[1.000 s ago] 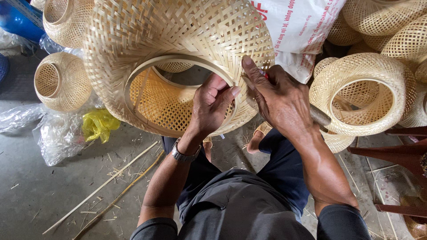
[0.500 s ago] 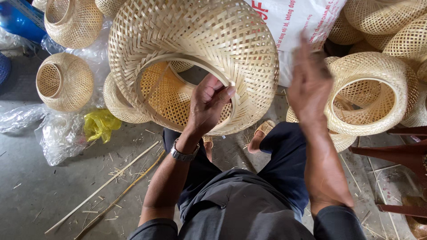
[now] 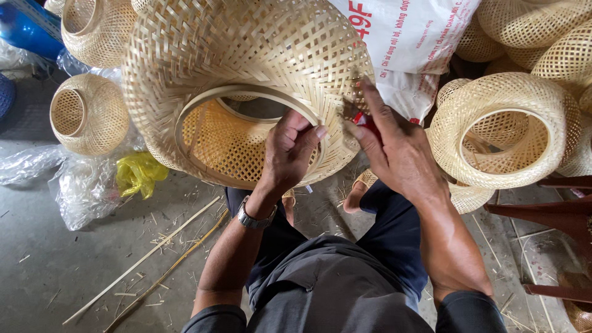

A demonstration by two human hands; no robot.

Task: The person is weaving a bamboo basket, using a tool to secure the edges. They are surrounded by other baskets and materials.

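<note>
Fingers of the left hand point(image 3: 290, 151) curl over the round bamboo hoop at the mouth of a large pale woven bamboo basket point(image 3: 246, 74), the fingertips hooked inside the opening and clamped on the rim. Fingers of the right hand point(image 3: 394, 151) press against the outer weave at the basket's right side, drawn together around a small red-handled tool point(image 3: 364, 118); what kind of tool it is cannot be made out. That basket is held up off the floor in front of the person's knees, its mouth tipped toward the camera. Through the mouth shows the open lattice of its far wall and nothing else.

Right of it lies a second dome-shaped woven bamboo basket point(image 3: 505, 129) on its side, with another woven piece visible through its hooped mouth. More such baskets are stacked in the upper right corner. Behind the hands leans a white printed sack point(image 3: 407, 37). On the left sits a small round woven basket point(image 3: 89, 114) on its side, its mouth facing left, and another like it point(image 3: 98, 28) higher up beside a blue plastic object point(image 3: 24, 31). Crumpled clear plastic sheeting point(image 3: 74, 182) and a yellow plastic bag point(image 3: 139, 172) lie on the grey concrete floor point(image 3: 55, 271), near two long thin bamboo strips point(image 3: 148, 259).
</note>
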